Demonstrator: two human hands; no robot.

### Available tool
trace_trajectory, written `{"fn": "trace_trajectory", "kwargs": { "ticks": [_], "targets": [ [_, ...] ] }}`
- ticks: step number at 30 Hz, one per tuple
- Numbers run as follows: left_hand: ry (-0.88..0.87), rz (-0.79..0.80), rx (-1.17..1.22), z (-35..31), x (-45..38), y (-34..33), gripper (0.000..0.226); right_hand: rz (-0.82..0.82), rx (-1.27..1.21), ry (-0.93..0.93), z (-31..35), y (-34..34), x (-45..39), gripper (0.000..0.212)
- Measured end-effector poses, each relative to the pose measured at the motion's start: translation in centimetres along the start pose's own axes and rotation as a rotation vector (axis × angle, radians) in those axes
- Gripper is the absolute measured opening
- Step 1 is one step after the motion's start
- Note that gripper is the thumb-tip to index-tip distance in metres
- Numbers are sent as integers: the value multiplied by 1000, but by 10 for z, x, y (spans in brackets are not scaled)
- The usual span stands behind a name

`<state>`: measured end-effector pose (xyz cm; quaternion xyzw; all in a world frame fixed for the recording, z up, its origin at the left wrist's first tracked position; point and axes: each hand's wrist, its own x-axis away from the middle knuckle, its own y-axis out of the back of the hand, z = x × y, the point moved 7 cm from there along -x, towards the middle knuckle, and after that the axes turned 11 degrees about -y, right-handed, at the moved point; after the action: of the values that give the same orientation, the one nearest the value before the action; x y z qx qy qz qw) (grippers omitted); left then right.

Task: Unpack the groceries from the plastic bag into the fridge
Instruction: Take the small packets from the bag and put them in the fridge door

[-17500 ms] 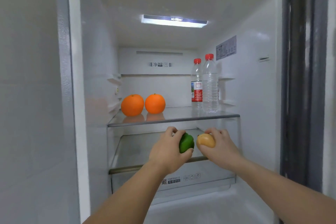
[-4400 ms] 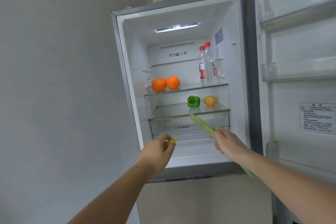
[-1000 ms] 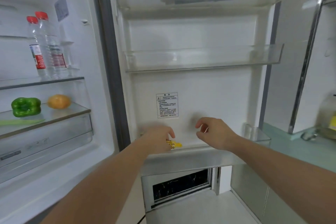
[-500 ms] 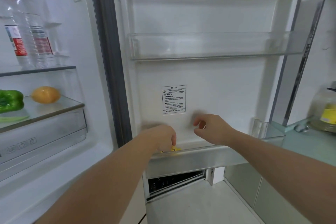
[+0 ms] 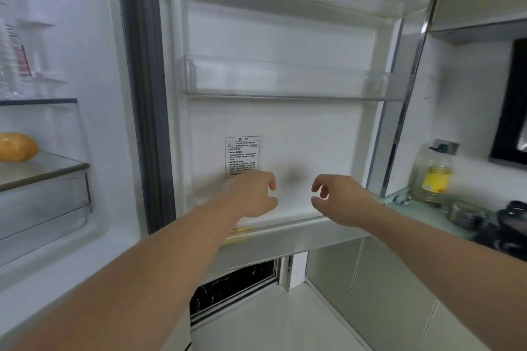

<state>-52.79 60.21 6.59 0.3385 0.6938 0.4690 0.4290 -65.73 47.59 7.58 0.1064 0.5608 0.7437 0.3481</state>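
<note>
Both hands hover empty at the lowest bin of the open fridge door.

The left hand point(image 5: 252, 196) and right hand point(image 5: 340, 199) hang loosely curled, holding nothing, just above the bottom door bin point(image 5: 291, 234). A yellow packet point(image 5: 238, 234) lies at that bin's left end, under the left wrist. Above is a warning label point(image 5: 242, 155) and an empty clear door shelf point(image 5: 288, 80). An orange-yellow fruit point(image 5: 17, 147) sits on the glass shelf point(image 5: 42, 171) inside. An oil bottle point(image 5: 435, 172) stands on the counter point(image 5: 422, 208) at right.

The fridge door point(image 5: 285, 37) liner is smooth, glossy white plastic, its door shelf point(image 5: 285, 80) clear plastic. The glass shelf point(image 5: 42, 168) is glossy, and the oil bottle point(image 5: 433, 174) transparent plastic.
</note>
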Motion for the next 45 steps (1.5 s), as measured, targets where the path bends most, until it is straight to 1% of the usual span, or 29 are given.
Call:
{"fn": "trace_trajectory", "kwargs": {
  "ticks": [4, 7, 9, 13, 17, 20, 24, 27, 30, 33, 36, 41, 43, 45],
  "targets": [
    [-91, -48, 54, -75, 2, 3, 32, -64, 60, -122, -58, 52, 51, 26],
    [-229, -65, 45, -156, 12, -2, 39, -81, 103, -237, -116, 85, 111, 31],
    [-336, -24, 62, -219, 20, -14, 46, -101, 128, -328, -161, 108, 161, 33],
    [-573, 25, 140, -365, 39, -43, 45, -162, 144, -564, -257, 163, 286, 34],
    [-814, 91, 232, -518, 80, -75, 40, -251, 197, -833, -337, 222, 430, 36],
    [-976, 171, 284, -623, 120, -96, 39, -324, 199, -1034, -379, 257, 537, 36],
    [-1181, 248, 306, -741, 180, -114, 43, -384, 214, -1257, -415, 286, 656, 35],
    [-1302, 316, 326, -814, 216, -131, 43, -428, 226, -1382, -438, 299, 726, 30],
    [-1393, 364, 337, -876, 241, -151, 44, -456, 250, -1481, -459, 311, 777, 25],
    [-1480, 395, 358, -936, 254, -171, 46, -466, 276, -1595, -487, 322, 818, 34],
    [-1561, 438, 401, -995, 260, -190, 45, -515, 279, -1709, -519, 337, 851, 41],
    [-1670, 507, 432, -1087, 272, -229, 44, -575, 321, -1831, -562, 353, 896, 40],
    [-1705, 561, 443, -1118, 290, -243, 42, -548, 317, -1893, -576, 353, 920, 39],
    [-1774, 583, 434, -1150, 313, -253, 42, -554, 322, -1947, -589, 358, 948, 39]
  ]
}}
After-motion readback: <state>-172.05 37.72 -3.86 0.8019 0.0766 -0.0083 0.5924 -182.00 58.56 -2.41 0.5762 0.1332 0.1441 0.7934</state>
